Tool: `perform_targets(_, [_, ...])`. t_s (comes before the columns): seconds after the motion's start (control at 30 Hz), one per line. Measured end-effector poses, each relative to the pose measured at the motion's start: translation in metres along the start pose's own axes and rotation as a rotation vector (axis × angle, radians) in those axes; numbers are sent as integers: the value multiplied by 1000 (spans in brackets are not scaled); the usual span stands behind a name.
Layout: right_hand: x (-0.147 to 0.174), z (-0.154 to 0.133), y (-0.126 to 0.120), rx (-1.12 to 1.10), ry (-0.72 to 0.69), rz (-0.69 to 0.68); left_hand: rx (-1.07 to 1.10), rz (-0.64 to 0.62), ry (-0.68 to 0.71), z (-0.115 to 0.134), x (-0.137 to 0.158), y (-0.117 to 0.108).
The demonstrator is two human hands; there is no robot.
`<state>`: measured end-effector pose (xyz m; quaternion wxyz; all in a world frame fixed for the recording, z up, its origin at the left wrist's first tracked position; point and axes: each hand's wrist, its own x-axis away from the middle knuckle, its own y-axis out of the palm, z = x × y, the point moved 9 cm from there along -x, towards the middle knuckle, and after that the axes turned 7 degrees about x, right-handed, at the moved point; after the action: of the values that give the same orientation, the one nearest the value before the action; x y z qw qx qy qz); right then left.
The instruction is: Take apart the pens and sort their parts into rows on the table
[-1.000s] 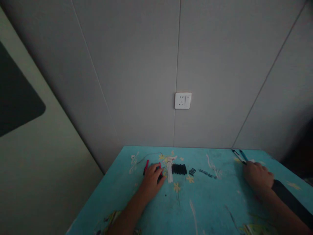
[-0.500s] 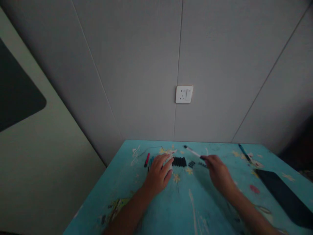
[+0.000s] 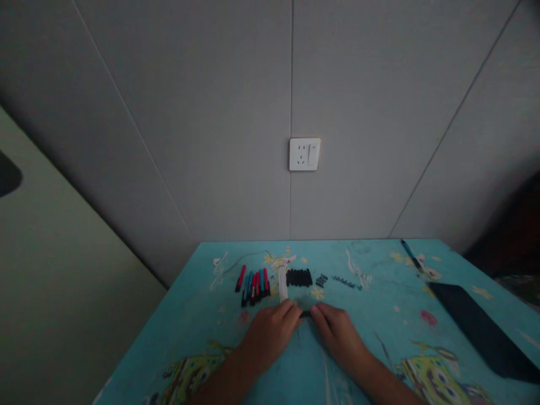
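Note:
My left hand [image 3: 272,329] and my right hand [image 3: 340,334] meet low over the table, fingers closed. Between their fingertips shows a short black piece of a pen [image 3: 306,314]; the rest of it is hidden in the hands. Just beyond my left hand lie thin white sticks [image 3: 282,281], side by side. To their right is a row of short black tubes [image 3: 299,277], then a small cluster of tiny dark parts [image 3: 321,280] and a slanting line of tiny dark pieces [image 3: 346,282]. Several red and blue pen barrels with black ends [image 3: 255,286] lie left of the sticks.
A blue and black pen [image 3: 411,256] lies at the back right of the table. Nearer, at the right, is a flat black board [image 3: 485,332]. The patterned turquoise cloth [image 3: 219,315] covers the table, which meets a grey wall with a white socket [image 3: 304,154].
My right hand has brought the pen from the right to the middle, in front of me. My left hand has drawn back from the white sticks and now meets it there.

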<state>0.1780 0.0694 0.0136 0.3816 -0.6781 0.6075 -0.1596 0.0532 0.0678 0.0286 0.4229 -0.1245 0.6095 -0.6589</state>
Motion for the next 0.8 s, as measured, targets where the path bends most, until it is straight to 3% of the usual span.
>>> perform_targets(0.33, [1, -13, -8, -15, -155, -18, 146, -63, -24, -5, 1, -3])
perform_targets(0.5, [0, -5, -7, -35, -83, 30, 125, -86, -22, -9, 0, 1])
perform_targets(0.6, [-2, -1, -2, -17, -33, -21, 96, -75, -23, -11, 0, 2])
perform_targets(0.8, [-1, 2, -6, -83, -26, 17, 97, -59, -10, -12, 0, 3])
